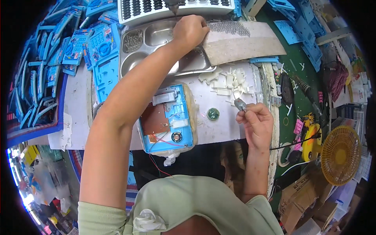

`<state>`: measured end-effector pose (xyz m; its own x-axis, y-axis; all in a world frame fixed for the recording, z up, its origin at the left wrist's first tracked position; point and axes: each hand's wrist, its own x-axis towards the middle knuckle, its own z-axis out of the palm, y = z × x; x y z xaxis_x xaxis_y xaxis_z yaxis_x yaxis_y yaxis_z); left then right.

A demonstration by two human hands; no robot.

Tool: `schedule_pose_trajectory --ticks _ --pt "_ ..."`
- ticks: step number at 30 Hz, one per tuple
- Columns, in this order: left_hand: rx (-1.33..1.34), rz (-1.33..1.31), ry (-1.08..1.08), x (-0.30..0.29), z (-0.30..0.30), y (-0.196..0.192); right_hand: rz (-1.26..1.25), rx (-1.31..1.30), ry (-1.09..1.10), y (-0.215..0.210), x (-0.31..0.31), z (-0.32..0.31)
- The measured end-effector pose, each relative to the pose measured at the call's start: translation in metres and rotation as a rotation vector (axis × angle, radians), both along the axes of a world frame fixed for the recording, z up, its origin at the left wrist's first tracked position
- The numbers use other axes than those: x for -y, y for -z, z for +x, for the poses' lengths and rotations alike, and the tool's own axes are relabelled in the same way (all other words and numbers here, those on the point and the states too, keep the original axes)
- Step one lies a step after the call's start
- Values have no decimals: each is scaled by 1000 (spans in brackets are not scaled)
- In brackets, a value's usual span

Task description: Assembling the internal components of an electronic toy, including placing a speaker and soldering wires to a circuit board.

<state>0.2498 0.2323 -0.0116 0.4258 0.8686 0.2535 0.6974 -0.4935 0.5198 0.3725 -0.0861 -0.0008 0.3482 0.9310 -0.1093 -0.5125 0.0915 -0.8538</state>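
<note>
My left hand (190, 32) is closed, its fingers curled over the left end of a pale curved board (243, 53) beside a steel compartment tray (180, 71); whatever its fingertips hold is hidden. Between the thumb and fingers of my right hand (256, 122) is a small grey piece with a thin pin (239, 104). Partly under my left forearm lies an open blue plastic housing (153, 147). It contains a brown circuit board (153, 118), a round speaker (177, 136) and wires. White plastic pieces (234, 81) lie heaped beyond my right hand.
A dark pointed tool tip (172, 7) hangs above my left hand, before a white rack (188, 12). Blue toy housings (80, 49) crowd the left. A round green item (213, 114) sits mid-table. At right are a yellow fan (341, 156) and a cardboard box (297, 199).
</note>
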Motion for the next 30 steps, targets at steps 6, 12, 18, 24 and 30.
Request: schedule_pose_trajectory --ticks 6,12,18,24,30 --pt "-55 507 266 3 -9 -4 -54 324 2 -7 -11 -4" --pt "40 366 144 13 -16 -16 -199 668 -244 -2 -15 -2" --pt "-20 -46 2 -12 -20 -6 -167 664 -272 -6 -21 -13" --pt "-73 -17 -27 -3 3 -6 -166 653 -271 -6 -19 -17" --pt "-59 364 33 -18 6 28 -143 637 -222 -10 -13 -8"
